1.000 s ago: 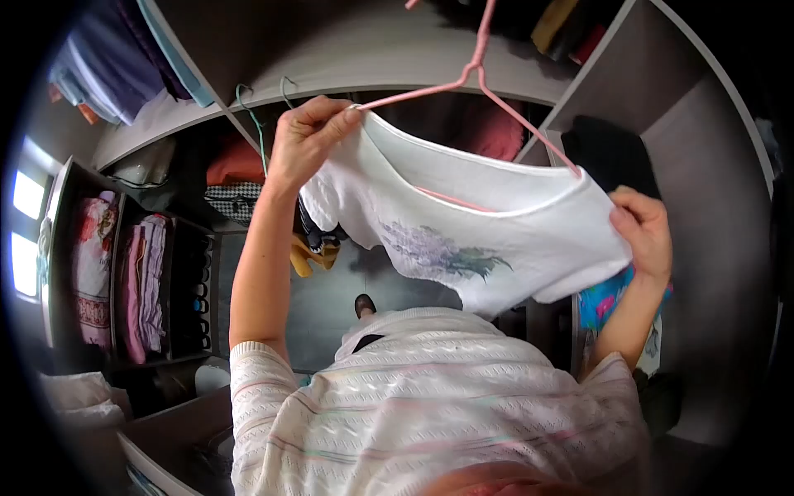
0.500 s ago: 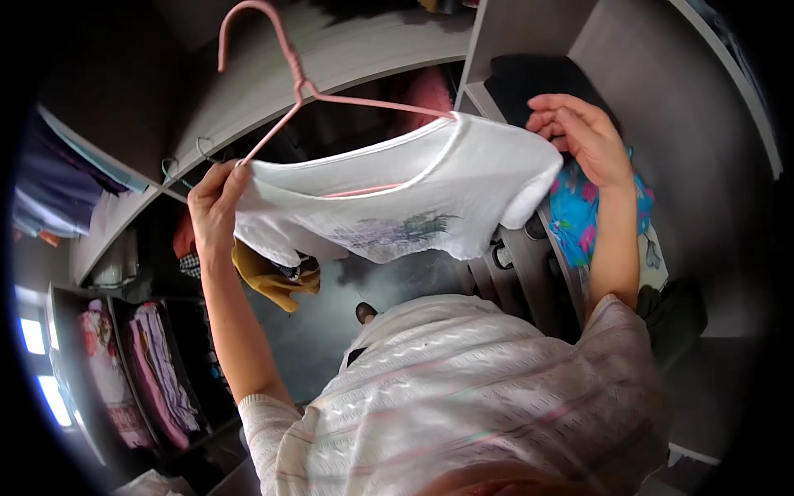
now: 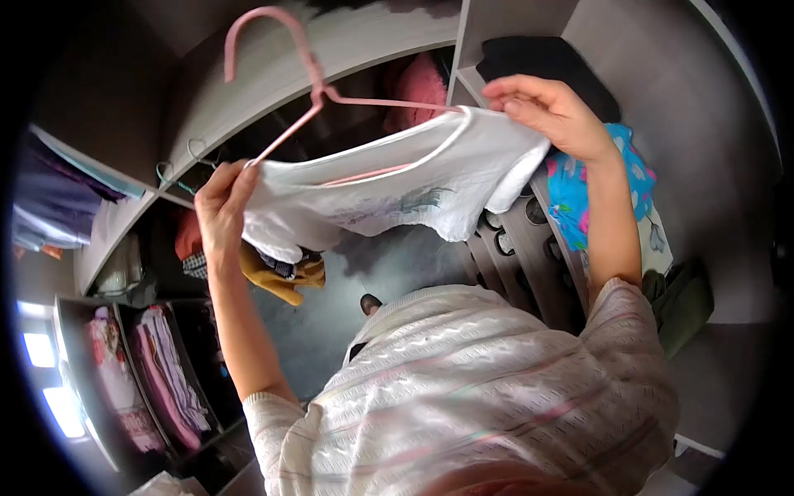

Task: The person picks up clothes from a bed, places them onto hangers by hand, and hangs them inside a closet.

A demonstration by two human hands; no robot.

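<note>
Holding a white printed cloth top (image 3: pixel 426 194) on a pink hook-topped hanger (image 3: pixel 318 78) in front of me: my left grip (image 3: pixel 219 202) pinches one shoulder, right grip (image 3: pixel 571 120) loosely open at the other. Best keep both shoulders level.

On the right, black cloth (image 3: pixel 546 70) sits near blue floral fabric (image 3: pixel 566 202), dark green cloth (image 3: pixel 686 306) lower in view! And there's mustard cloth (image 3: pixel 285 285), showing against grey floor (image 3: pixel 322 322).
</note>
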